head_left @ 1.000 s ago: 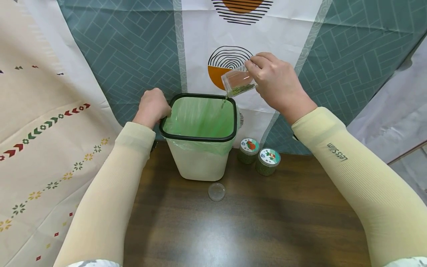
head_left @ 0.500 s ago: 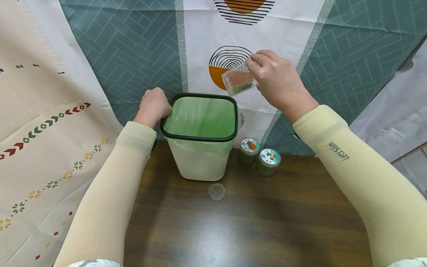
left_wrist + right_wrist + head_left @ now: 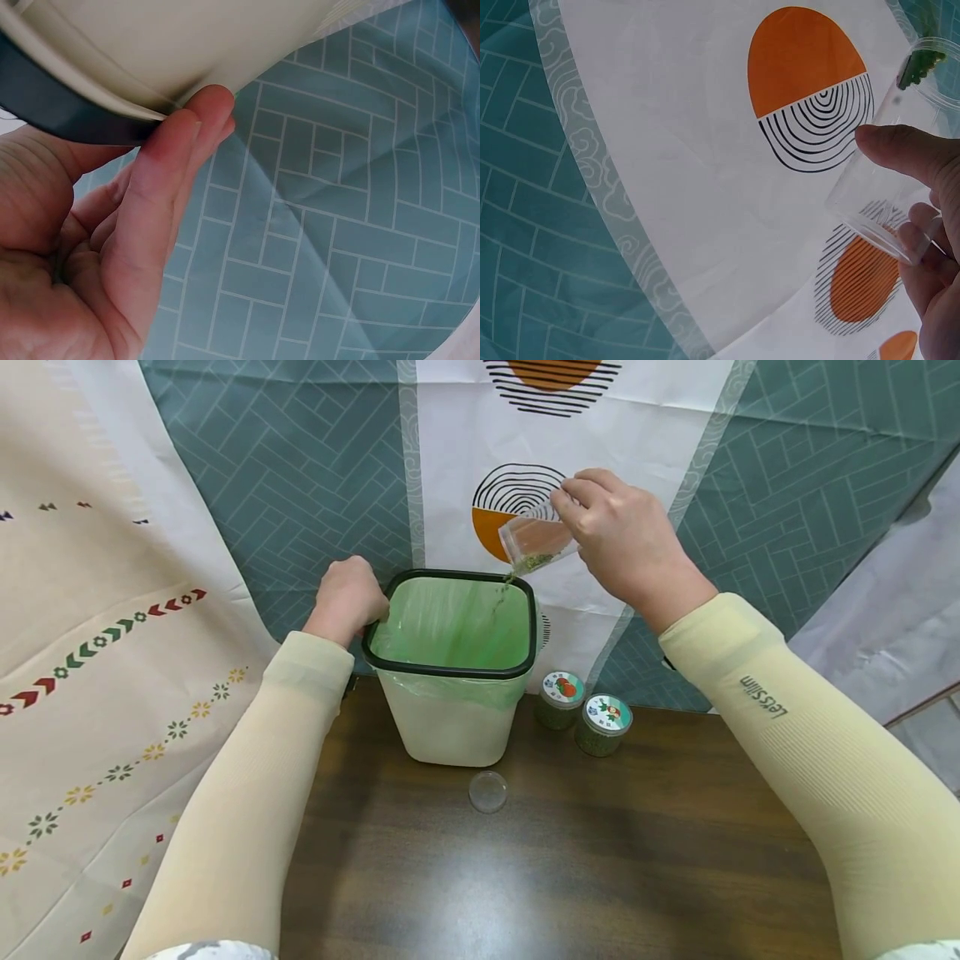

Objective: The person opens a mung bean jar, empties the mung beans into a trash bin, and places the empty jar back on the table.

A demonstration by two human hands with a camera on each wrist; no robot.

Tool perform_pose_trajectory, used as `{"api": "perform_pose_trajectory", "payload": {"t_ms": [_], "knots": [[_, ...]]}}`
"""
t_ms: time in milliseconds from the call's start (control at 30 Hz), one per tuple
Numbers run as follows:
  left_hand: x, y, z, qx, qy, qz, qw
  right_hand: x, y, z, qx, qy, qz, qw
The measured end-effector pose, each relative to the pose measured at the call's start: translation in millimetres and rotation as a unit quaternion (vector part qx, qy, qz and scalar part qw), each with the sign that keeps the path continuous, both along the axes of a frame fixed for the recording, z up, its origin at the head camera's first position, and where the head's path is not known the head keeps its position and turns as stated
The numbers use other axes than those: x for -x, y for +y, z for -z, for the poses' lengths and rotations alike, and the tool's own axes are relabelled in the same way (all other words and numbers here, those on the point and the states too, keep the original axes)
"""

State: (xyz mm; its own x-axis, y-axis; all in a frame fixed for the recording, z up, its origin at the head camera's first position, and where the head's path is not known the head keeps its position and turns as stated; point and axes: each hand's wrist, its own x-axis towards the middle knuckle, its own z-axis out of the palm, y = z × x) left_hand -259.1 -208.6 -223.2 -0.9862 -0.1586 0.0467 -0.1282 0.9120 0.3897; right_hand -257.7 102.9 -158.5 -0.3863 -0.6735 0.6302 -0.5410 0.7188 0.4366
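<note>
My right hand (image 3: 618, 531) grips a clear plastic jar (image 3: 531, 539), tilted mouth-down over the right back corner of the bin (image 3: 453, 718). Small green grains (image 3: 534, 562) lie along the jar's lower side, and a thin stream of them falls into the bin. In the right wrist view, the thumb and fingers wrap the jar (image 3: 877, 169), with green grains (image 3: 922, 67) near its mouth. My left hand (image 3: 348, 597) holds the bin's black rim (image 3: 450, 672) at its left side. The left wrist view shows the fingers (image 3: 161, 172) pinching that rim. A light green bag (image 3: 442, 627) lines the bin.
Two lidded jars, one with a tomato label (image 3: 561, 687) and one beside it (image 3: 606, 714), stand right of the bin. A clear round lid (image 3: 487, 792) lies in front of it on the dark wooden table (image 3: 525, 877). Patterned cloth (image 3: 300, 468) hangs behind.
The grains stop falling half a second ago and pour again now. Fewer grains are left in the jar. My right hand has risen very slightly; the left hand keeps its place on the rim.
</note>
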Motion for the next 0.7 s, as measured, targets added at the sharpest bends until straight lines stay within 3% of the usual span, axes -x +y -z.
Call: {"api": "perform_pose_trajectory", "payload": {"t_ms": [700], "knots": [[2.2, -0.3, -0.4, 0.004, -0.016, -0.007, 0.9998, 2.5, -6.3, 4.6, -0.027, 0.042, -0.030, 0.9983]]}}
